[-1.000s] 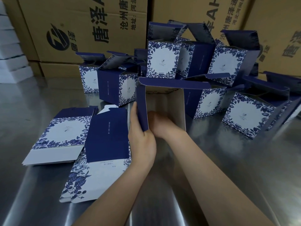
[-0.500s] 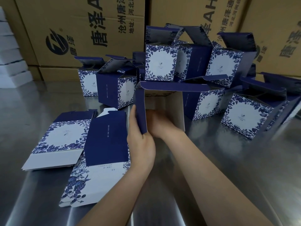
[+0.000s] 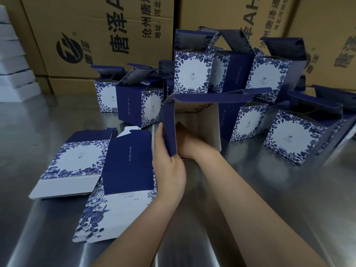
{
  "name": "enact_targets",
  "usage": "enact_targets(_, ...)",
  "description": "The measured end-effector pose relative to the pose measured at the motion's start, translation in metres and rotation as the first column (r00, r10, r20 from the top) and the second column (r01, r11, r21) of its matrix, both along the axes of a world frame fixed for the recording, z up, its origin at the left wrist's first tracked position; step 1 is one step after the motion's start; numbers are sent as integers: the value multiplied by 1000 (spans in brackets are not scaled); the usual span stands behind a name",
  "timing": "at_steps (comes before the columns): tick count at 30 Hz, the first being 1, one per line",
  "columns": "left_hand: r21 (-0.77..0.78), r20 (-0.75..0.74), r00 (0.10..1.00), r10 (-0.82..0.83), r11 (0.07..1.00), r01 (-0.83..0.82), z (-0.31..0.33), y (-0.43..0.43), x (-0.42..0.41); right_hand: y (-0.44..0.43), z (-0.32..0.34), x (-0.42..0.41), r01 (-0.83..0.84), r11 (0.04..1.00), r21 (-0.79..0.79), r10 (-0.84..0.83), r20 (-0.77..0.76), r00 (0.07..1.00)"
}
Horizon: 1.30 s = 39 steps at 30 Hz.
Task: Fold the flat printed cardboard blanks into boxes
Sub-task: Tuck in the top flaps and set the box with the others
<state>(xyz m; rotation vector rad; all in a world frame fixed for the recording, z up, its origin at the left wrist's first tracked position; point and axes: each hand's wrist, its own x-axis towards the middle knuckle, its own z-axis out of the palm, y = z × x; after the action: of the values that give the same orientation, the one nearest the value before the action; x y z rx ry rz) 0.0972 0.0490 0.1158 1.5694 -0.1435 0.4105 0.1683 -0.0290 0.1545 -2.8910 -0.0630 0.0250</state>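
A half-formed blue and white box (image 3: 200, 120) stands on the steel table (image 3: 289, 199) with its open end facing me and its white inside showing. My left hand (image 3: 169, 166) grips its dark blue left wall, thumb inside. My right hand (image 3: 189, 140) reaches into the box; its fingers are hidden inside. Two piles of flat printed blanks lie to the left: one with a white flowered panel (image 3: 73, 162), one with a dark blue panel on top (image 3: 127, 166). Several folded boxes (image 3: 192, 72) stand behind.
More folded boxes with open lids crowd the right side (image 3: 294, 135). Large brown shipping cartons (image 3: 107, 35) form a wall at the back. White foam pieces (image 3: 11, 64) are stacked at the far left.
Both hands stay on the open box, which has hardly shifted. My view has tilted slightly, so everything sits a little lower in frame.
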Motion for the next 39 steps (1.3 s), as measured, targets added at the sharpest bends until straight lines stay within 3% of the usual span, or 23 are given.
enact_targets(4,-31,-18,1000,25,999,-25,4,2,2,6,5,-13,79,971,227,-119,168,979)
enact_targets(7,-51,-38,999,36,998,-38,7,3,5,12,14,-34,121,862,493,-264,231,936)
enact_targets(11,-35,-44,999,24,999,-25,10,6,7,24,30,-71,-124,784,608,-314,562,765)
enact_targets(17,-73,-50,996,78,994,-81,20,8,8,10,61,-99,-554,341,759,-513,644,568)
enact_targets(20,-90,-47,998,53,994,-57,25,10,7,-23,69,-95,-585,243,773,-653,577,491)
enact_targets(22,-99,-42,999,19,995,-23,27,10,5,-43,63,-84,-512,238,826,-675,519,524)
enact_targets(25,-98,-28,999,-33,995,30,29,12,4,-60,37,-61,-325,247,913,-563,408,719)
enact_targets(29,-90,26,996,-91,992,92,31,13,4,-68,5,-42,-198,73,977,-312,211,926)
enact_targets(36,-10,107,963,-248,968,250,24,14,14,-75,-2,-38,-179,-66,982,-264,155,952)
enact_targets(39,-81,80,947,-313,944,319,20,14,19,-74,-1,-39,-146,-98,984,-282,113,953)
